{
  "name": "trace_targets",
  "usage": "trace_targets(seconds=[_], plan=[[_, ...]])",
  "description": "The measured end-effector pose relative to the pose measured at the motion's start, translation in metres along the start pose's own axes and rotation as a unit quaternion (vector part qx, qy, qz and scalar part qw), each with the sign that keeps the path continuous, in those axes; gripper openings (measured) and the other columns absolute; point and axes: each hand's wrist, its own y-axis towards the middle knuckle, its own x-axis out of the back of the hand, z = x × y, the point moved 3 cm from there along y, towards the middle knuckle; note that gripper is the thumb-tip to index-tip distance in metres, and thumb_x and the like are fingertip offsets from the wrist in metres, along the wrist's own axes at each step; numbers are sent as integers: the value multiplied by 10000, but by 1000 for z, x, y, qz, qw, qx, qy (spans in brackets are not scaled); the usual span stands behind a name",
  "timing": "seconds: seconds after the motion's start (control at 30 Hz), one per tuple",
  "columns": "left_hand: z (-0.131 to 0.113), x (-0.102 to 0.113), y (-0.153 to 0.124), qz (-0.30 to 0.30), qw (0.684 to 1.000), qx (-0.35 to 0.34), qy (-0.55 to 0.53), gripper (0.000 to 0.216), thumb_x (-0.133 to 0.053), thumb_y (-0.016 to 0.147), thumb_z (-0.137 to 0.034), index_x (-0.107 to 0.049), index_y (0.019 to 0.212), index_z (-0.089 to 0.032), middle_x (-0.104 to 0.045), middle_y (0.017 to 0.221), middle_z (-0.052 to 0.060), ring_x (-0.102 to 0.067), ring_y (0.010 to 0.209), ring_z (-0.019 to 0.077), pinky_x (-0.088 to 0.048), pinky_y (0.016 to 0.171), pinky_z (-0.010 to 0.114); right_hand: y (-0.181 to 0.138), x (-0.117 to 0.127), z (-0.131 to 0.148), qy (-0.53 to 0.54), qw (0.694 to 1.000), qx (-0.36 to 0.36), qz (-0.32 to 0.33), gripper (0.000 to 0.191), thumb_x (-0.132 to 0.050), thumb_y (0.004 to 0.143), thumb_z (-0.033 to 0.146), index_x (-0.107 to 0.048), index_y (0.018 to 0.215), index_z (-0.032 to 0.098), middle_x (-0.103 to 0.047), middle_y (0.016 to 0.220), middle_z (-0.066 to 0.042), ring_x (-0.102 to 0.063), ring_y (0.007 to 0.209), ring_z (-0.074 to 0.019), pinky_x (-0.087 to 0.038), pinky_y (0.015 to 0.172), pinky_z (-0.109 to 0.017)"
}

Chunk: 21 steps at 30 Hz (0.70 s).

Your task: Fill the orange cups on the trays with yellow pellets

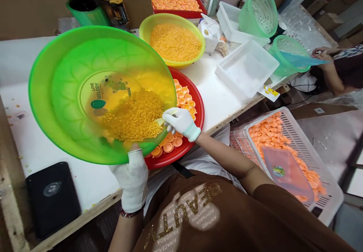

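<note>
My left hand [132,176], in a white knit glove, is closed on the near rim of a large green basin [65,59] and holds it tilted. Small yellow beads [138,112] are heaped in the basin's lower side. My right hand [181,122], also gloved, pinches a small pale scoop [160,121] at the edge of the beads; the scoop's handle is mostly hidden by the fingers. Beneath the basin lies a red round tray [198,97] with small orange cups [168,147], some with yellow bits in them. The basin covers much of this tray.
Behind stand a yellow bowl [143,28] of beads and a red tray [195,14] of orange pieces. White bins [246,68] and green baskets [259,11] are to the right. A black phone [53,203] lies front left. A crate [300,131] holds orange pieces. Another person's hands [323,55] show far right.
</note>
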Motion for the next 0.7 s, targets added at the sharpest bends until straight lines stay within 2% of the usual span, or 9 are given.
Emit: trace_targets(seconds=[0.07, 0.23, 0.4, 0.5, 0.57, 0.63, 0.7], plan=[[-1, -1, 0, 0, 1000, 2, -2, 568, -723, 840, -488, -659, 1294, -152, -688, 1358, 160, -645, 1297, 316, -434, 1234, 451, 0, 3, -1, 65, 997, -39, 11, 62, -656, 931, 228, -652, 893, 179, -673, 647, 35, -602, 461, -95, -449, 369, -175], [-3, -1, 3, 2, 999, 10, -34, 587, -746, 840, -428, -642, 1343, -143, -659, 1418, 156, -623, 1335, 356, -438, 1238, 493, -1, 27, -5, 157, 985, -72, 21, 210, -748, 891, 302, -625, 795, 161, -658, 629, 26, -543, 435, -66, -407, 338, -146], [0, 3, 7, -13, 999, -6, -44, 707, -755, 830, -401, -568, 1455, -130, -612, 1495, 163, -569, 1417, 318, -413, 1258, 448, -16, 66, -10, 139, 989, -34, -39, 293, -806, 803, 398, -660, 881, 156, -671, 659, 19, -578, 463, -85, -437, 355, -167], [1, 5, 10, -28, 998, -9, -51, 767, -758, 816, -392, -531, 1498, -126, -582, 1532, 169, -573, 1412, 314, -411, 1260, 450, -26, 81, -13, 39, 996, 22, -79, 268, -742, 851, 405, -682, 952, 164, -677, 682, 14, -609, 480, -106, -455, 384, -189], [-1, 6, 11, -31, 998, -18, -53, 794, -762, 814, -379, -511, 1520, -116, -554, 1564, 177, -549, 1440, 323, -389, 1277, 463, -30, 85, -15, -67, 989, 96, -93, 203, -664, 916, 369, -698, 952, 172, -703, 741, -9, -651, 544, -121, -515, 475, -215], [-3, 7, 11, -22, 998, -24, -48, 781, -755, 846, -377, -497, 1542, -134, -526, 1593, 169, -516, 1474, 322, -369, 1293, 466, -35, 84, -16, -186, 956, 214, -80, 179, -624, 953, 337, -718, 942, 184, -744, 838, -47, -713, 692, -154, -585, 650, -260], [-4, 7, 11, -13, 999, -23, -46, 743, -748, 872, -382, -504, 1542, -171, -526, 1597, 151, -513, 1479, 311, -375, 1293, 460, -40, 79, -16, -278, 902, 325, -52, 185, -616, 979, 330, -740, 954, 195, -768, 910, -78, -734, 816, -183, -595, 787, -300]])
